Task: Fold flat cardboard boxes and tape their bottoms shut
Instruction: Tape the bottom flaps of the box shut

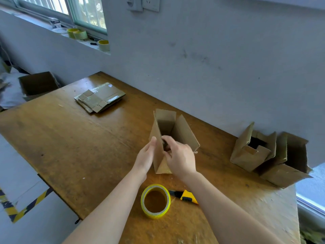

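Cardboard box (173, 128) upright; left hand (146, 155) fingers straight against side, right hand (181, 157) fingers curled over wall.

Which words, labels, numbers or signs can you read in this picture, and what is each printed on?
No text here can be read.
Too blurred: pale print along the far edge of the stack of flat cardboard boxes.
Too small: markings on the small box on the window sill.
No lettering shows on the open cardboard box, yellow tape roll or utility knife.
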`<state>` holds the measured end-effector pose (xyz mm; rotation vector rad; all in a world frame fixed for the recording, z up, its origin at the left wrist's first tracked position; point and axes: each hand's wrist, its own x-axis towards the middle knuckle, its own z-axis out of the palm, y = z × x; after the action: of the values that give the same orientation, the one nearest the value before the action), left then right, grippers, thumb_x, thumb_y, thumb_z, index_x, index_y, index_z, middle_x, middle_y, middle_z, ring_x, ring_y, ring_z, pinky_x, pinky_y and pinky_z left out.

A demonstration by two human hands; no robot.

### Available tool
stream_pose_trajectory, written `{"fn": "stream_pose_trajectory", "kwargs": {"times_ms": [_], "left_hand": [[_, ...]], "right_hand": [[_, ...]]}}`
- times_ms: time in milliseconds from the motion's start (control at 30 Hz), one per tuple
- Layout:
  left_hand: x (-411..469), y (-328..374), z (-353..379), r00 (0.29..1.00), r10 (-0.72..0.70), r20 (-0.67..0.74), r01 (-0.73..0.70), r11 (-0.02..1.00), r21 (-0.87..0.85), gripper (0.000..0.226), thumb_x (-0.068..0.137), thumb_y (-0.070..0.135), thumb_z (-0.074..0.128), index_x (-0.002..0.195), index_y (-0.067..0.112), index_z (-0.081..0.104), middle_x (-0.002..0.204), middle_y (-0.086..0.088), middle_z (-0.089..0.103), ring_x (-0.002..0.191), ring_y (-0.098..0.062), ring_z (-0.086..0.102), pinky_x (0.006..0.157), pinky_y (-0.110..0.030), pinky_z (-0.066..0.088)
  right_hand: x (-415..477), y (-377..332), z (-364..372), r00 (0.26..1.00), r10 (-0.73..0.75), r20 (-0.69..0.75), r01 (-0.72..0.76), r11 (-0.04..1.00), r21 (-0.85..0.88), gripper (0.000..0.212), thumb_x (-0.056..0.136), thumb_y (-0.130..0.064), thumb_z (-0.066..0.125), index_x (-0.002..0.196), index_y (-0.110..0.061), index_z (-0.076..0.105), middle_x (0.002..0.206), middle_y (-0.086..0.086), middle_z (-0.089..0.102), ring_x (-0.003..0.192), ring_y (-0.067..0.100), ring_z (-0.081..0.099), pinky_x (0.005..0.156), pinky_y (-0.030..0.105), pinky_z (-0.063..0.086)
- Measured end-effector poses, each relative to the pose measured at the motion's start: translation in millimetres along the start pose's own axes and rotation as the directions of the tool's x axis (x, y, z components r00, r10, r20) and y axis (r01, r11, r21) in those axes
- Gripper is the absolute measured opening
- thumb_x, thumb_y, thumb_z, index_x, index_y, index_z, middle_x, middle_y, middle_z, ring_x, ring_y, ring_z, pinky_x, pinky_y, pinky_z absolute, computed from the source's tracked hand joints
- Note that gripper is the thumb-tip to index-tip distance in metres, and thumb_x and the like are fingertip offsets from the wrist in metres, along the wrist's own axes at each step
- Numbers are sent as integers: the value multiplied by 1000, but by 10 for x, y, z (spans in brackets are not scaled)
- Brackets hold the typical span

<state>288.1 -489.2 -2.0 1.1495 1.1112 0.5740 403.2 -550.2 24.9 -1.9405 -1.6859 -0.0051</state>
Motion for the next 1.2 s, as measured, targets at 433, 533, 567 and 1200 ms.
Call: {"fn": "stream_pose_trajectory", "kwargs": {"times_ms": [433,533,567,1200], "left_hand": [[112,43,-26,977,126,-170,-76,958,278,42,95,30,53,136,21,51,131,-2,56,86,-8,57,64,-22,57],[191,155,50,942,298,-153,-181,837,516,39,94,30,56,131,17,58,129,-2,60,102,-13,61,80,-17,45],[224,198,95,935,327,-140,-199,808,555,38,94,29,57,129,16,59,129,-3,60,111,-16,59,82,-17,41],[1081,843,1808,844,388,369,-530,499,686,32,100,20,44,128,11,58,123,-7,63,109,-22,60,84,-24,47]], "right_hand": [[111,216,-128,814,581,-4,-580,812,65,46,85,-19,65,129,-19,51,121,2,55,100,15,53,73,26,53],[80,377,-156,710,698,88,-702,693,167,49,86,-12,65,129,-15,43,101,-1,57,74,10,53,52,17,42],[62,436,-172,704,707,71,-706,685,183,45,86,-10,64,127,-15,46,101,-1,58,75,10,53,51,15,39],[53,1543,-829,539,763,-356,-771,617,156,29,94,-11,58,122,-10,65,111,7,67,101,22,62,89,35,52]]}}
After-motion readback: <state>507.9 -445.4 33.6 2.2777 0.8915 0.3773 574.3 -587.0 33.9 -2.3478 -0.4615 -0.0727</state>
